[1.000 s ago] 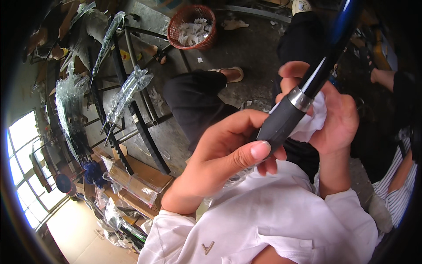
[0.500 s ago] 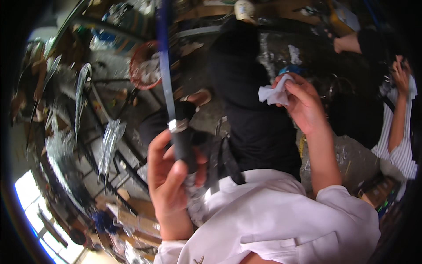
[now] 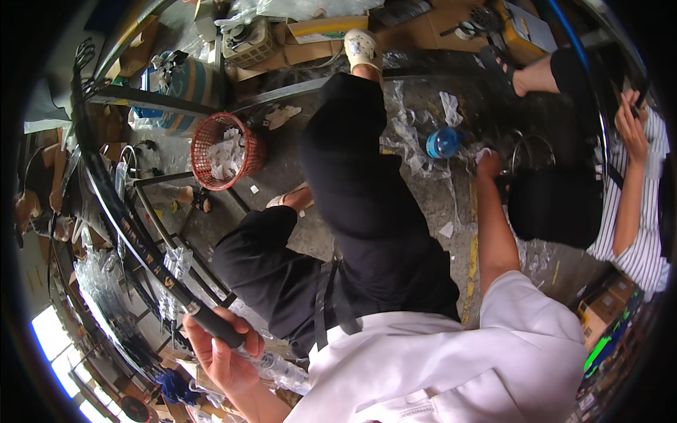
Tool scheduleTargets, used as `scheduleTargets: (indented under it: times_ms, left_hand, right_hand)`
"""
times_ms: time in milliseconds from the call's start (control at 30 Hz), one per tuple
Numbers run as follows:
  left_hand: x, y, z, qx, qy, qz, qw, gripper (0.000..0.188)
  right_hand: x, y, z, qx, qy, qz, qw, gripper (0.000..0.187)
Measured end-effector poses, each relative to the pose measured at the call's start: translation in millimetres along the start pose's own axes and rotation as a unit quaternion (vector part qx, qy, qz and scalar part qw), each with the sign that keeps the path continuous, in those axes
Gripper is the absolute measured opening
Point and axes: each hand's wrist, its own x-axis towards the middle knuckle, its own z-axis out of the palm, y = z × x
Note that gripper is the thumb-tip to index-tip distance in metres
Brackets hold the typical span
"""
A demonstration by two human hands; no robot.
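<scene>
My left hand [image 3: 224,356] is closed round the dark grip of a fishing rod [image 3: 127,236] at the lower left. The long, glossy black rod slants up to the far left, where wire rings [image 3: 84,53] cluster near its end. Clear plastic film [image 3: 282,370] wraps the butt below my fingers. Far out to the right, my right hand [image 3: 488,163] is lowered and closed, with a bit of white cloth [image 3: 482,154] showing at its fingers. A blue plastic bottle [image 3: 443,142] lies on the floor just left of that hand.
An orange-red basket [image 3: 254,151] of crumpled white paper stands left of my legs. Metal frames [image 3: 159,102] and plastic-wrapped rods [image 3: 106,296] fill the left. A person in a striped shirt [image 3: 610,218] sits at the right, near a black seat [image 3: 550,208]. Cardboard boxes [image 3: 599,314] stand lower right.
My left hand has moved down and left, tilting the rod to the left. My right hand has moved from before me down toward the floor with the white cloth.
</scene>
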Motion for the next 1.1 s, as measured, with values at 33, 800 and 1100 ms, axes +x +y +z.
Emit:
scheduleTargets:
  times_ms: [33, 800, 1100]
  left_hand:
    - [0.2, 1.2, 2.1, 0.012, 0.003, 0.005, 1.000, 0.043]
    - [33.6, 35.1, 53.8, 0.103, 0.104, 0.004, 0.989, 0.039]
    - [47.5, 33.5, 66.0, 0.142, 0.100, 0.006, 0.985, 0.046]
  right_hand:
    - [6.3, -1.1, 3.6, -0.028, 0.014, -0.007, 0.999, 0.022]
    - [34.4, -48.4, 92.8, -0.143, -0.021, -0.034, 0.989, 0.038]
    - [28.9, -48.3, 95.3, -0.111, 0.033, 0.185, 0.976, 0.044]
